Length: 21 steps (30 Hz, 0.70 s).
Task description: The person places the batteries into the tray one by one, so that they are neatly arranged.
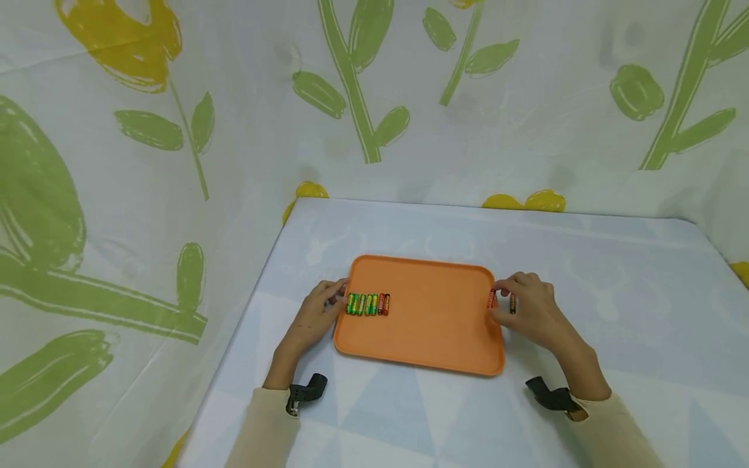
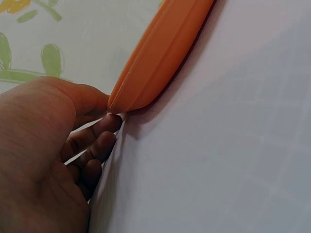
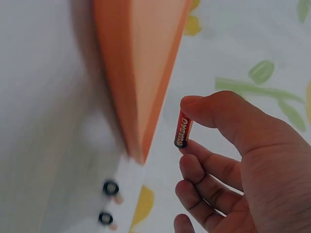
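Note:
An orange tray [image 1: 433,325] lies on the table. Near its left end several green batteries [image 1: 360,304] sit side by side, with two red batteries [image 1: 383,304] at the right of the row. My left hand [image 1: 314,320] grips the tray's left edge; the left wrist view shows the thumb at the rim and the fingertips just under it. Above the tray's right edge my right hand [image 1: 535,312] pinches a red and black battery [image 3: 182,130] by its ends, between thumb and index finger. A dark battery [image 1: 513,303] is on the table beside that hand.
Two dark-ringed battery ends [image 3: 111,188] show blurred beside the tray in the right wrist view. A pale patterned cloth covers the table [image 1: 386,409]. Behind and to the left hangs a white curtain [image 1: 246,117] with green leaves and yellow flowers.

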{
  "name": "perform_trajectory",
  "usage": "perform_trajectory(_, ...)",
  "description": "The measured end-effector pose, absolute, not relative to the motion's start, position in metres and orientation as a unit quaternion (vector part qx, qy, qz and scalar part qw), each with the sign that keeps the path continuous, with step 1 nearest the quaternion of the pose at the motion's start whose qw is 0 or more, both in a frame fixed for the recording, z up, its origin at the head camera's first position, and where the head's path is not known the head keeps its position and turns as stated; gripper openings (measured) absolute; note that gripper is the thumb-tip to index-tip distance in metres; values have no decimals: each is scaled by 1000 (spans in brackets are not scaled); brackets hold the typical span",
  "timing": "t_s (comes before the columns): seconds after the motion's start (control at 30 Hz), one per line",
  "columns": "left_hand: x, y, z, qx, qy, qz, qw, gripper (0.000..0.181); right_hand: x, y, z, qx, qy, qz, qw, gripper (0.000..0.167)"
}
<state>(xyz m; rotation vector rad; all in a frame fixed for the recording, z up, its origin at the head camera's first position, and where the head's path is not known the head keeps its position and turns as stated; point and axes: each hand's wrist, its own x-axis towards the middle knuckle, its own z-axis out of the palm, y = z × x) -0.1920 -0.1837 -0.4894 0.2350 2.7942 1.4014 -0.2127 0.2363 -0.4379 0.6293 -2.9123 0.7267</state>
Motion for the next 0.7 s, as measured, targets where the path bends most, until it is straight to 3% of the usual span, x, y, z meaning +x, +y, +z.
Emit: perform_trajectory(0.7,-191,-183,-486,88,889,449,-3,45,-203,168,-451,281,-915,286,52,36)
